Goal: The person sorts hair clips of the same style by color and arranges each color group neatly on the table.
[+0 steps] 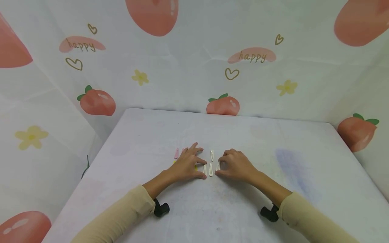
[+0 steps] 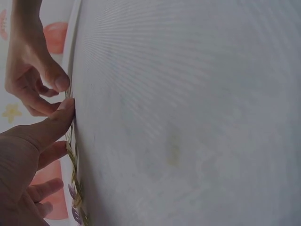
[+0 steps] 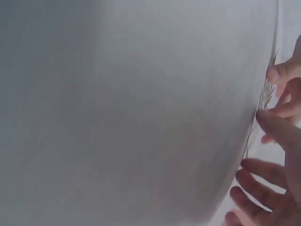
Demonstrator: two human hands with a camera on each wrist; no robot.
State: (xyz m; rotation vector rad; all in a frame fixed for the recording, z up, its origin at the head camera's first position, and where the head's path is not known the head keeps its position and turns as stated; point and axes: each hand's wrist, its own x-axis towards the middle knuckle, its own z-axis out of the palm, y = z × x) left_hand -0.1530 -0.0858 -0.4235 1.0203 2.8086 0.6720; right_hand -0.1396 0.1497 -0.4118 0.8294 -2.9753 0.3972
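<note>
Several small snap hair clips lie in rows on the table. My left hand (image 1: 186, 164) holds a white hair clip (image 1: 205, 169) by its two ends between thumb and forefinger, the other fingers spread. Opposite it, my right hand (image 1: 238, 165) pinches another white hair clip (image 1: 218, 166) the same way. Between the hands lie an upper white clip (image 1: 212, 155) and a lower white clip (image 1: 211, 170). A pink clip (image 1: 176, 153) shows beyond my left hand, which partly hides another pink one and some yellow clips (image 1: 196, 167). Both wrist views see the clips edge-on.
The white table (image 1: 212, 216) runs back to a cloth backdrop (image 1: 182, 67) printed with peaches, hearts and flowers. A black wrist device (image 1: 161, 208) sits at the left cuff, another black device (image 1: 269, 213) at the right cuff. A bluish stain (image 1: 293, 172) marks the table's right side.
</note>
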